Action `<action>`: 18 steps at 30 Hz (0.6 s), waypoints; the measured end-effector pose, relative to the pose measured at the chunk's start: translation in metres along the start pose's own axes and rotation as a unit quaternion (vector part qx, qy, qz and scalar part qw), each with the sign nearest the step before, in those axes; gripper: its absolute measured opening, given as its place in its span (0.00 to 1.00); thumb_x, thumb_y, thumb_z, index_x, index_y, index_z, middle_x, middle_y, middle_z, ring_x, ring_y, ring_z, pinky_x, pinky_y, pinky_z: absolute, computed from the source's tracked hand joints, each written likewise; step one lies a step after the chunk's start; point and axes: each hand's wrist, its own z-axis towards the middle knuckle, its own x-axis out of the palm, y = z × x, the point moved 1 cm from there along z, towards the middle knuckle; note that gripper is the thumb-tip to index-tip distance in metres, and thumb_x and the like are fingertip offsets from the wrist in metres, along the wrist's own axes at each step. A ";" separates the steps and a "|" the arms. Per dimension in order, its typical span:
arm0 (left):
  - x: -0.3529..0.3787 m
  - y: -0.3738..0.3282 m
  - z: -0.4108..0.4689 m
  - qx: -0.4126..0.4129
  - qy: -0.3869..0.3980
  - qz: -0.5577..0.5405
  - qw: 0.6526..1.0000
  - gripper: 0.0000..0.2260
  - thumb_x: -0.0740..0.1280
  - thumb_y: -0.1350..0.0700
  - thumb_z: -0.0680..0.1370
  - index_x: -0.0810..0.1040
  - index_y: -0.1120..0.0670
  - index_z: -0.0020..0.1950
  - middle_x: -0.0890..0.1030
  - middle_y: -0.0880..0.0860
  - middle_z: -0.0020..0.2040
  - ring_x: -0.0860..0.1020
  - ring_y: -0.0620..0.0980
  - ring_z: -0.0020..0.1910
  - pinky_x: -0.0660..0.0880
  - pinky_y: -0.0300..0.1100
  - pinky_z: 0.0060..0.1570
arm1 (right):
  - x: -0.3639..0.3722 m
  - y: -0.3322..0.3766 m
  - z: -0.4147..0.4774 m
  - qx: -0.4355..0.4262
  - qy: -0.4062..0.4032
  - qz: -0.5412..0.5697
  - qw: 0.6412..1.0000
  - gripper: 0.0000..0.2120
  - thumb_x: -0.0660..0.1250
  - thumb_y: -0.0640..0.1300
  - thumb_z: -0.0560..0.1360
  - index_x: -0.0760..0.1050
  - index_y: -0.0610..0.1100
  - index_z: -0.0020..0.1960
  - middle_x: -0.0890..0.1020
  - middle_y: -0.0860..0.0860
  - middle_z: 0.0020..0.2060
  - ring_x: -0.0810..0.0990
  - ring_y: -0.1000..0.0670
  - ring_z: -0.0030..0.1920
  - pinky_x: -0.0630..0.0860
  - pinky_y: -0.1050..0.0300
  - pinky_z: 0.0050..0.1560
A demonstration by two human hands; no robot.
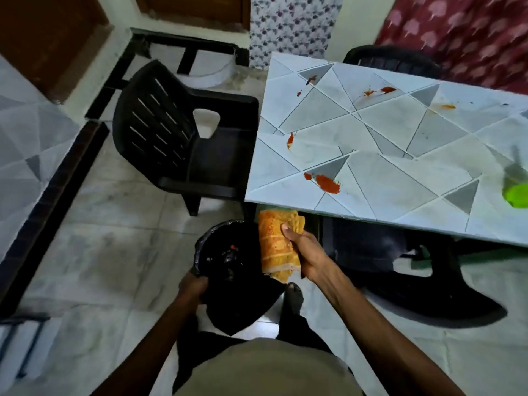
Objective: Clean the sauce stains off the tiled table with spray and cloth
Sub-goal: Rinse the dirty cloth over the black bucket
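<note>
Several red sauce stains [328, 182] dot the tiled table [385, 172], so the wiping looks barely begun, if at all. The right hand [303, 252] has its fingers curled round a folded orange cloth [275, 247], just below the table's near edge. The left hand [194, 284] grips the rim of a black bin [237, 281]. Next would likely come the green spray bottle [515, 192], blurred on the table's right side, which calls for a free hand.

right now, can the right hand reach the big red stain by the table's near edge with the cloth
Probably yes: the right hand grips the cloth close to the table, and nothing seems to sit around the stain.
</note>
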 end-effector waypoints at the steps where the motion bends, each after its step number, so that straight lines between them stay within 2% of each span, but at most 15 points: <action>1: 0.014 -0.007 -0.017 -0.015 -0.011 -0.008 1.000 0.19 0.67 0.56 0.75 0.76 0.58 0.65 0.80 0.62 0.59 0.81 0.63 0.55 0.80 0.56 0.54 | -0.012 0.012 0.006 0.005 0.006 -0.012 1.000 0.14 0.72 0.43 0.77 0.80 0.37 0.59 0.84 0.37 0.57 0.83 0.38 0.56 0.80 0.39 0.60; 3: 0.041 -0.026 -0.057 -0.023 -0.032 -0.035 0.999 0.16 0.65 0.60 0.79 0.74 0.62 0.66 0.78 0.61 0.62 0.78 0.63 0.59 0.78 0.50 0.56 | -0.034 0.037 0.020 0.008 0.016 -0.037 0.999 0.16 0.73 0.44 0.76 0.80 0.37 0.60 0.84 0.37 0.57 0.83 0.36 0.58 0.78 0.37 0.62; 5: 0.068 -0.038 -0.075 -0.021 -0.036 -0.044 0.998 0.16 0.64 0.58 0.81 0.73 0.62 0.67 0.77 0.62 0.63 0.77 0.63 0.61 0.74 0.46 0.56 | -0.052 0.066 0.033 0.006 0.028 -0.061 0.998 0.18 0.73 0.43 0.77 0.79 0.36 0.63 0.85 0.38 0.56 0.83 0.35 0.58 0.79 0.36 0.60; 9: 0.107 -0.050 -0.077 -0.051 -0.044 -0.094 0.993 0.16 0.63 0.59 0.81 0.73 0.63 0.68 0.77 0.63 0.65 0.78 0.63 0.61 0.77 0.52 0.59 | -0.076 0.131 0.053 -0.059 0.046 -0.120 0.990 0.15 0.70 0.39 0.78 0.77 0.38 0.64 0.85 0.40 0.54 0.86 0.39 0.51 0.83 0.41 0.52; 11: 0.124 -0.057 -0.076 -0.036 -0.042 -0.073 0.996 0.17 0.65 0.54 0.81 0.73 0.61 0.67 0.77 0.62 0.64 0.77 0.63 0.61 0.74 0.53 0.63 | -0.089 0.164 0.064 -0.125 0.015 -0.205 0.971 0.15 0.71 0.42 0.77 0.79 0.39 0.62 0.86 0.41 0.53 0.86 0.42 0.48 0.83 0.42 0.54; 12: 0.132 -0.061 -0.077 -0.032 -0.047 -0.070 0.996 0.18 0.65 0.54 0.80 0.73 0.61 0.67 0.77 0.63 0.64 0.76 0.63 0.61 0.74 0.54 0.64 | -0.098 0.182 0.071 -0.173 -0.014 -0.286 0.942 0.15 0.71 0.45 0.76 0.80 0.41 0.61 0.86 0.42 0.53 0.85 0.42 0.50 0.82 0.42 0.57; 13: 0.138 -0.066 -0.081 -0.032 -0.049 -0.076 0.995 0.18 0.66 0.54 0.80 0.73 0.61 0.68 0.77 0.63 0.63 0.76 0.63 0.61 0.73 0.54 0.64 | -0.105 0.197 0.076 -0.222 -0.051 -0.376 0.898 0.15 0.70 0.46 0.76 0.80 0.44 0.62 0.86 0.42 0.54 0.84 0.41 0.53 0.80 0.43 0.58; 15: 0.151 -0.072 -0.084 -0.032 -0.054 -0.075 0.995 0.17 0.65 0.55 0.80 0.73 0.60 0.67 0.77 0.63 0.62 0.76 0.63 0.60 0.73 0.51 0.63 | -0.119 0.221 0.084 -0.303 -0.119 -0.513 0.795 0.14 0.67 0.47 0.77 0.79 0.47 0.62 0.85 0.41 0.54 0.82 0.38 0.55 0.78 0.48 0.54; 17: 0.163 -0.075 -0.084 -0.036 -0.051 -0.075 0.995 0.17 0.65 0.53 0.80 0.73 0.58 0.67 0.77 0.62 0.62 0.76 0.61 0.60 0.73 0.50 0.63 | -0.132 0.238 0.098 -0.351 -0.155 -0.586 0.714 0.11 0.65 0.47 0.78 0.77 0.48 0.59 0.84 0.40 0.51 0.81 0.35 0.53 0.75 0.48 0.47; 18: 0.168 -0.075 -0.084 -0.040 -0.052 -0.084 0.994 0.18 0.66 0.52 0.80 0.73 0.57 0.68 0.77 0.61 0.62 0.76 0.61 0.60 0.73 0.51 0.63 | -0.137 0.242 0.109 -0.357 -0.164 -0.606 0.691 0.10 0.65 0.46 0.78 0.77 0.47 0.59 0.82 0.39 0.51 0.81 0.34 0.53 0.74 0.48 0.46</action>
